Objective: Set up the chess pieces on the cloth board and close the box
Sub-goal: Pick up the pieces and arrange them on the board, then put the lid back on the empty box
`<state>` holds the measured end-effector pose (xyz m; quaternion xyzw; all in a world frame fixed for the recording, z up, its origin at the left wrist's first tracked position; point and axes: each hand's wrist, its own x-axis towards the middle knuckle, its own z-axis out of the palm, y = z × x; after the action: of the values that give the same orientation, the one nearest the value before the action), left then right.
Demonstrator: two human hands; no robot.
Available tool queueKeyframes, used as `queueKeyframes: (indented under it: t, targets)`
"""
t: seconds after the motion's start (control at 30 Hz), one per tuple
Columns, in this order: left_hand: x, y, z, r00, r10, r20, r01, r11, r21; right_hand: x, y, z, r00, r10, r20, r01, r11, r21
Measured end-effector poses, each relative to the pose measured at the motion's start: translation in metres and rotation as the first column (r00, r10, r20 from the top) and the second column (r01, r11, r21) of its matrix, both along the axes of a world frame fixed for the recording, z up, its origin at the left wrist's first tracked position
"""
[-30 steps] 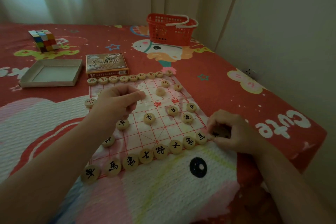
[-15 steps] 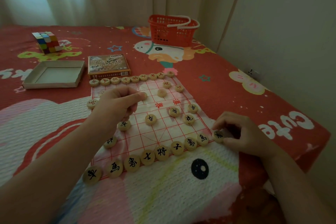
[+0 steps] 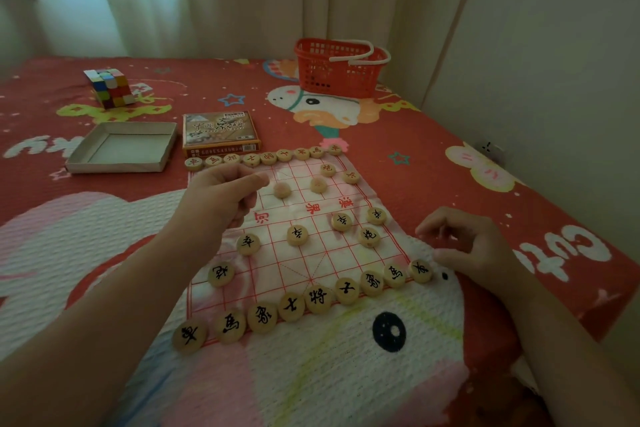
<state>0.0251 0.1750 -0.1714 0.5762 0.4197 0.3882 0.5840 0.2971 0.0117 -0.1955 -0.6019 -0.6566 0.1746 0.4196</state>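
Observation:
The cloth board (image 3: pixel 329 253) lies on the bed. A row of black-lettered pieces (image 3: pixel 318 298) lines its near edge and a row of red-lettered pieces (image 3: pixel 251 159) its far edge, with more pieces between. My left hand (image 3: pixel 221 198) hovers over the far left of the board with curled fingers, nothing visible in them; a blank-faced piece (image 3: pixel 282 189) lies just past its thumb. My right hand (image 3: pixel 474 246) is loosely curled and empty, beside the rightmost black piece (image 3: pixel 420 270). The empty box base (image 3: pixel 114 167) and printed lid (image 3: pixel 221 130) sit apart beyond the board.
A red plastic basket (image 3: pixel 339 70) stands at the back near the curtain. A colour cube (image 3: pixel 109 87) sits at the far left. The wall runs close along the bed's right edge.
My right hand set the last black piece at the right end of the near row and let go. My left hand drew back, uncovering a blank-faced piece on the board.

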Motion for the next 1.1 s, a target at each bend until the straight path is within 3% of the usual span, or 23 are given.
queueKeyframes:
  t: [0.23,0.53,0.67,0.77,0.87,0.93,1.0,1.1]
  targets:
    - [-0.033,0.025,0.004,0.979,0.201,0.046,-0.204,0.974,0.098,-0.015,0.049,0.03,0.998,0.035,0.048,-0.035,0.999,0.003]
    - [-0.074,0.051,-0.004,0.872,0.49,0.023,-0.478,0.839,0.26,-0.076,0.157,0.049,0.931,0.28,0.234,-0.23,0.948,-0.22]
    - [-0.088,0.062,-0.007,0.834,0.552,0.015,-0.537,0.803,0.259,-0.111,0.2,0.05,0.892,0.348,0.29,-0.273,0.924,-0.269]
    - [-0.097,0.069,-0.013,0.808,0.59,0.001,-0.572,0.783,0.246,-0.131,0.225,0.047,0.908,0.306,0.286,-0.235,0.937,-0.257]
    - [-0.102,0.076,-0.019,0.748,0.656,-0.105,-0.588,0.727,0.354,-0.134,0.248,0.044,0.936,0.181,0.301,-0.121,0.971,-0.208]
    - [-0.11,0.087,-0.021,0.619,0.725,-0.302,-0.551,0.676,0.49,-0.133,0.263,0.044,0.935,0.112,0.335,-0.043,0.977,-0.207]
    - [-0.122,0.101,-0.023,0.467,0.716,-0.519,-0.463,0.698,0.546,-0.129,0.274,0.044,0.94,0.079,0.332,0.001,0.972,-0.233]
    - [-0.138,0.123,-0.027,0.378,0.618,-0.69,-0.371,0.783,0.499,-0.128,0.286,0.039,0.931,0.038,0.364,0.065,0.961,-0.268]
